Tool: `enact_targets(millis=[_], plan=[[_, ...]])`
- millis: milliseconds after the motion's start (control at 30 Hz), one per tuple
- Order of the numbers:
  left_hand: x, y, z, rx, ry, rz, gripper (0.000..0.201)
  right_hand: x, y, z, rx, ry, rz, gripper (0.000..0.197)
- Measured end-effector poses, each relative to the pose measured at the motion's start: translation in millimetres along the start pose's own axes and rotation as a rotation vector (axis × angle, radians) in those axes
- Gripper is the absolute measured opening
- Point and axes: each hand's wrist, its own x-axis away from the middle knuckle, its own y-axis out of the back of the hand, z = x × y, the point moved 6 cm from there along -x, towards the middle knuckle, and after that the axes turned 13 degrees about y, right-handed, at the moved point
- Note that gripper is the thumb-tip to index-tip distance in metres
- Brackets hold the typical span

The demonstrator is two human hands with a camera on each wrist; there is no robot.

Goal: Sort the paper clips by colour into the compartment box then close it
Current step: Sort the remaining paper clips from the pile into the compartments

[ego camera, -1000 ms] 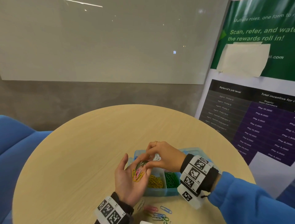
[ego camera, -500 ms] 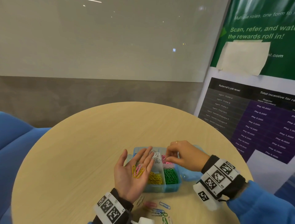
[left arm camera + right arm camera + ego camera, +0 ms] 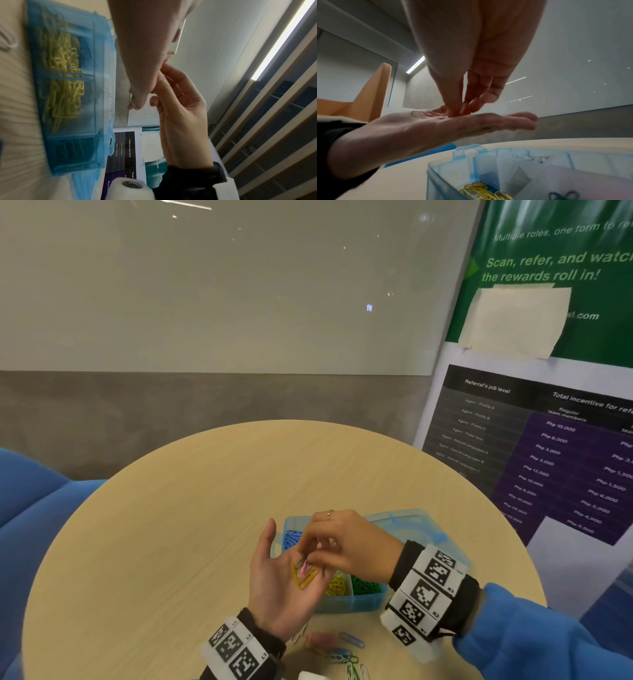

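Note:
My left hand (image 3: 291, 556) lies palm up and flat at the left end of the translucent blue compartment box (image 3: 346, 604). On the palm rest yellow paper clips (image 3: 303, 581) and a pink paper clip (image 3: 304, 570). My right hand (image 3: 310, 558) reaches over the box, and its thumb and fingertips (image 3: 453, 113) pinch the pink clip on the palm. The box holds blue clips (image 3: 291, 537), yellow clips (image 3: 337, 585) and green clips (image 3: 364, 587). Its lid (image 3: 411, 525) lies folded back behind it. The other compartments are hidden under my hands.
Several loose clips (image 3: 337, 648) of mixed colours lie on the round wooden table (image 3: 191, 525) just in front of the box. A white object (image 3: 310, 675) pokes in at the bottom edge. A blue chair (image 3: 30, 498) stands left, a poster board (image 3: 548, 440) right.
My right hand has come back from over the right side of the box to the left palm and now pinches at the clips there. The left hand has stayed palm up.

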Motion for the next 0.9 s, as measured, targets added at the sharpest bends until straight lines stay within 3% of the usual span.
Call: enact_targets(millis=[133, 267, 367, 533, 733, 900], plan=[[-1, 5, -2, -0.021, -0.005, -0.018, 0.069, 1, 1, -2, 0.018, -0.032, 0.027, 0.01], [-3, 12, -6, -0.015, -0.031, -0.081, 0.084, 16, 15, -11, 0.056, -0.127, -0.077, 0.001], [-5, 16, -11, 0.018, -0.07, -0.127, 0.085, 38, 31, -21, 0.099, -0.252, -0.155, 0.012], [-5, 18, -14, 0.007, -0.098, -0.146, 0.085, 68, 24, -35, 0.15, -0.399, 0.073, 0.004], [-5, 14, -8, -0.045, -0.057, -0.089, 0.081, 33, 10, 0, -0.055, -0.101, -0.107, 0.013], [-5, 17, -8, -0.082, -0.042, -0.062, 0.074, 6, -16, 6, -0.075, -0.026, 0.009, 0.016]])
